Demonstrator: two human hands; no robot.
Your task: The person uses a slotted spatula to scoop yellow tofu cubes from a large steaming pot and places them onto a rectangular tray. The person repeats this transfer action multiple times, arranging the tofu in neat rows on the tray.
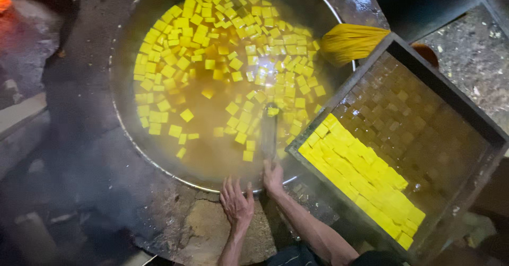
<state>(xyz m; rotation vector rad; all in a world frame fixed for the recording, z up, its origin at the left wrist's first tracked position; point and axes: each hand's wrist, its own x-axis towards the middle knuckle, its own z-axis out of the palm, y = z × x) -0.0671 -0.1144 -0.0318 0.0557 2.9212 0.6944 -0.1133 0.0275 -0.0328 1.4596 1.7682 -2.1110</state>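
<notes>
Yellow cubes [222, 48] of something soft float in a big round metal pan [159, 154] full of hot golden liquid, and a little steam rises over it. The right hand [273, 177] grips the near end of a long thin tool [268, 131] that dips into the liquid, with one cube sitting at its far tip. The left hand [236, 202] lies flat and open on the rough grey stone rim [201, 229] just near the pan, holding nothing. It looks like the step in hand is moving the cubes about or lifting them with the tool. To the right, a dark square box tray [477, 123] leans with one corner over the pan's edge. It holds a tidy block of bright yellow squares [360, 181] on its near left side, and more squares lie sunk in brown liquid in the rest of it. A next move, I think, needs a slow and gentle push, so the soft cubes do not break and the hot liquid does not splash. The tool has open room in the near middle of the pan, where few cubes float. The tray corner is close on the right, so a wide swing that way could bump it. A yellow brush-like bundle [350, 42] rests at the pan's far right edge.
</notes>
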